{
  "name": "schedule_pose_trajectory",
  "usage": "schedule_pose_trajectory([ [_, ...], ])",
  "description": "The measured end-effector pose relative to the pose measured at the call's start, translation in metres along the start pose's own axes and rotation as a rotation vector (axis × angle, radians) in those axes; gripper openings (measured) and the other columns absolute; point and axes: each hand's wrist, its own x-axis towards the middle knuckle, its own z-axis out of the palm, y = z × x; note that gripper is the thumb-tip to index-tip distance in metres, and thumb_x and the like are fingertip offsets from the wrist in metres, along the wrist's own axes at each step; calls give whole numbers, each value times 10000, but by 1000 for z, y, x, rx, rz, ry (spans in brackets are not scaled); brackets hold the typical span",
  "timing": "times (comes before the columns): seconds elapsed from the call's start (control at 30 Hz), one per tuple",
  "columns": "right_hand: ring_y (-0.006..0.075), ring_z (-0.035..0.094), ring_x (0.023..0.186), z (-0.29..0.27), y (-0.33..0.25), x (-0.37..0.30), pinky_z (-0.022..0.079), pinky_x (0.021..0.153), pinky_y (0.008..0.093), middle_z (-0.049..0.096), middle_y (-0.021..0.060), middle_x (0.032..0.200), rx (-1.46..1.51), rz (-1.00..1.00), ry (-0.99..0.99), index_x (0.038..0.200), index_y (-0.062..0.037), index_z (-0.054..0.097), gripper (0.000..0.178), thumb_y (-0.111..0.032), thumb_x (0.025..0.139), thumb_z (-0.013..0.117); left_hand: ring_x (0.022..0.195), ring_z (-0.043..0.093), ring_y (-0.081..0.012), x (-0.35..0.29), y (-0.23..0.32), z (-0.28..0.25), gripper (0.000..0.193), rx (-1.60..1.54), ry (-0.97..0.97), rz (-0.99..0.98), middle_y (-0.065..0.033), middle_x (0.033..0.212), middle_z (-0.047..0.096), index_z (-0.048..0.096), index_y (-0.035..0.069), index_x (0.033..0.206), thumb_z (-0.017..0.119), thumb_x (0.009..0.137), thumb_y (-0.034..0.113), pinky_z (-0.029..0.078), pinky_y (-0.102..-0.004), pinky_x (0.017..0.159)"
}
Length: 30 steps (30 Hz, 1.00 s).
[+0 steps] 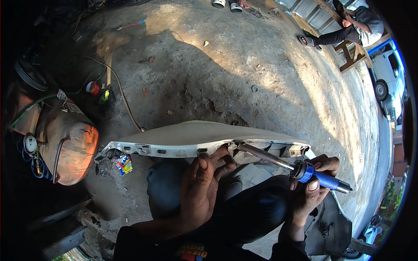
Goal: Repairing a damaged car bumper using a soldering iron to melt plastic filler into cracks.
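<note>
One blue-handled tool [305, 172] in the right hand [310, 198] points toward the panel [196, 135].

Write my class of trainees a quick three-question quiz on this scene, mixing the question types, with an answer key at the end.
1. Which hand grips the blue-handled tool?
2. True or false: the orange compressor tank is to the left of the curved vehicle panel.
3. The left hand is nearest to:
A) the round gauge
B) the edge of the curved vehicle panel
C) the parked white vehicle

Key: 1. The right hand; 2. True; 3. B
</note>
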Motion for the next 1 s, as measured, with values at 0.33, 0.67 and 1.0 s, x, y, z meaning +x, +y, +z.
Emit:
schedule_pose_trajectory([
  [0.33,119,553,526,3,-5,-5,480,464,212,498,116,891,-2,-13,86,1009,-7,429,553,-378,810,787,1301,459,-237,-2,0,-4,390,-18,-12,11,-44,1390,498,508,142,1288,343,1059,412,416,-472,1057],
  [0.67,105,503,514,4,8,-17,432,458,223,504,93,878,226,162,72,1036,-11,430,423,-269,877,726,1288,469,-229,0,3,-2,545,1,55,-47,-74,1389,503,457,89,1371,338,1039,505,408,-473,1064],
  [1.0,99,481,508,5,16,-6,413,462,229,536,94,851,335,238,11,1050,-10,449,371,-225,895,709,1271,486,-226,0,7,-1,547,-3,66,-51,-87,1369,527,483,98,1357,346,1032,517,415,-505,1056],
])
